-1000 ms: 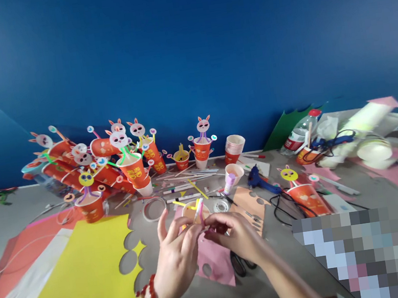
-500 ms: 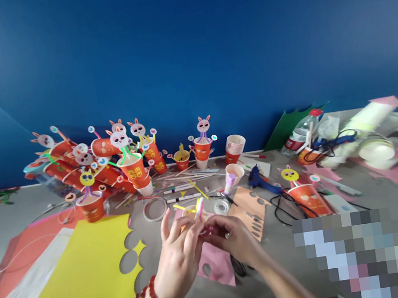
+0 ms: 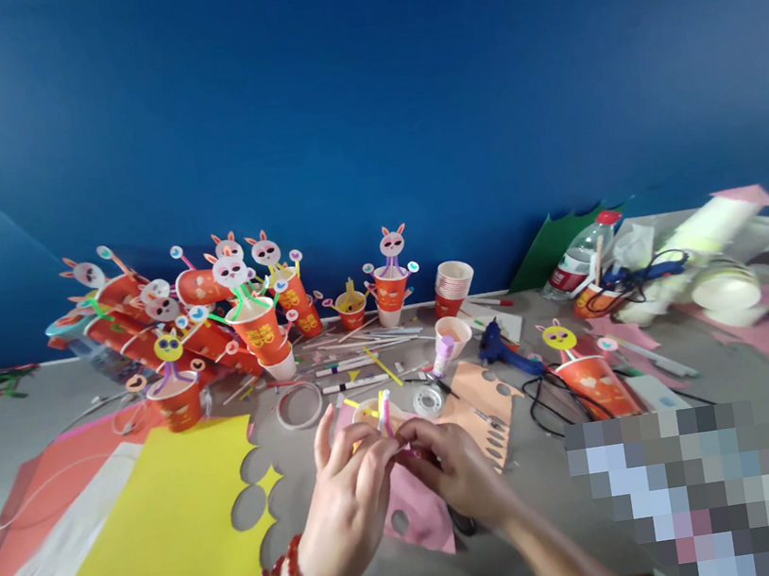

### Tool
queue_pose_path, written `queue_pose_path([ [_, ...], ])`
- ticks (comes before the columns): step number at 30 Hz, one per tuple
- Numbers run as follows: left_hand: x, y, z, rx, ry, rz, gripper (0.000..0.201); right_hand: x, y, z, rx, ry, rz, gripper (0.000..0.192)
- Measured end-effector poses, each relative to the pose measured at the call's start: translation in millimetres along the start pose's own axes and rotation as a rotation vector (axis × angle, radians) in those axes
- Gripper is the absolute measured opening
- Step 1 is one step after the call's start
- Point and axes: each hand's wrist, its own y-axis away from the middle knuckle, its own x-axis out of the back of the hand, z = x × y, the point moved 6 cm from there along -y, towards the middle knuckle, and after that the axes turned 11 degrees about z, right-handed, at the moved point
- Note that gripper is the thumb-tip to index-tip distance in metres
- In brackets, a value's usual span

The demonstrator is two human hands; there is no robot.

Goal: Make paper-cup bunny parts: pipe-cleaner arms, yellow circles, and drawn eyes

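My left hand (image 3: 351, 483) and my right hand (image 3: 454, 474) meet at the fingertips in front of me. Between them they pinch a thin pink strip (image 3: 415, 452), mostly covered by the fingers. Just behind the left fingers shows the rim of a paper cup (image 3: 365, 412). Yellow and pink-white strips stick up from it. Its lower part is hidden, so I cannot tell whether the left hand also supports it. A pink paper sheet (image 3: 416, 512) with a cut-out hole lies under the hands.
Yellow card (image 3: 165, 509) with round cut-outs lies left. Rabbit-faced paper cups (image 3: 258, 330) crowd the back left. A blue glue gun (image 3: 504, 347), a tape roll (image 3: 427, 401), orange card (image 3: 476, 404) and a drink bottle (image 3: 584, 255) are on the right. Behind the table rises a blue wall (image 3: 357, 92).
The right fingers have shifted slightly and the pink piece between the fingertips sits differently. The upright pink-white strip has moved a little left. The left hand has barely moved.
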Motion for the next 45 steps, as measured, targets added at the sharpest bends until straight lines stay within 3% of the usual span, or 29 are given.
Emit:
queue_pose_path([
  [8, 4.4, 0, 1, 0.005, -0.018, 0.024, 0.031, 3, 0, -3, -0.016, -0.010, -0.035, 0.024],
  [16, 2.4, -1, 0, 0.032, -0.015, 0.013, 0.029, 0, 2, -7, 0.131, 0.111, 0.052, 0.015],
  [22, 3.4, 0, -2, 0.052, -0.012, 0.013, 0.030, -2, 1, 1, 0.062, 0.055, -0.015, 0.019],
  [28, 1.5, 1, 0, 0.046, -0.003, 0.031, 0.027, -1, 1, -2, 0.171, 0.077, 0.039, 0.013],
  [32, 2.1, 2, -3, 0.056, -0.005, 0.027, 0.026, -3, -1, 5, 0.072, -0.045, -0.012, 0.020],
  [40, 11.9, 6, -7, 0.037, 0.060, 0.128, 0.033, 4, -5, 2, 0.020, -0.285, 0.049, 0.023],
  [43, 28.5, 7, -24, 0.156, 0.218, 0.247, 0.027, 8, -3, 9, -0.036, -0.384, 0.073, 0.028],
  [45, 36.7, 7, -44, 0.291, 0.322, 0.266, 0.025, 9, -2, 14, -0.084, -0.491, 0.048, 0.029],
])
